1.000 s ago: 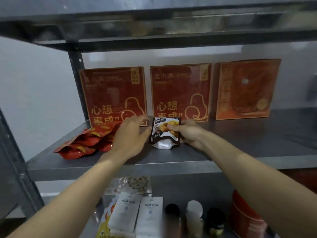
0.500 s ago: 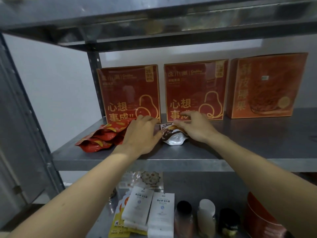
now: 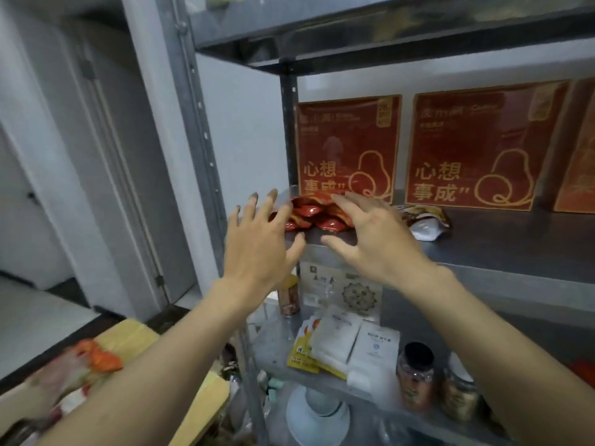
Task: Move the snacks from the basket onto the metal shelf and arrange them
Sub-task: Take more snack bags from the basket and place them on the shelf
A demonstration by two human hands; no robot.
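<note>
The fingers [image 3: 250, 210] of the left hand [image 3: 260, 249] are spread and straight, and nothing is held; those of the right hand [image 3: 378, 243] are likewise splayed and released. Both hands are raised before the front edge of the metal shelf [image 3: 515, 243]. Between and behind them, a heap of red snack packets [image 3: 310, 215] is seen lying at the shelf's left end. Just to its right, a dark-and-white pouch [image 3: 425, 225] is laid flat. Two red boxes [image 3: 347, 146] are stood upright at the back. On the tier below, white sachets [image 3: 349, 344] and jars [image 3: 415, 375] are kept
</note>
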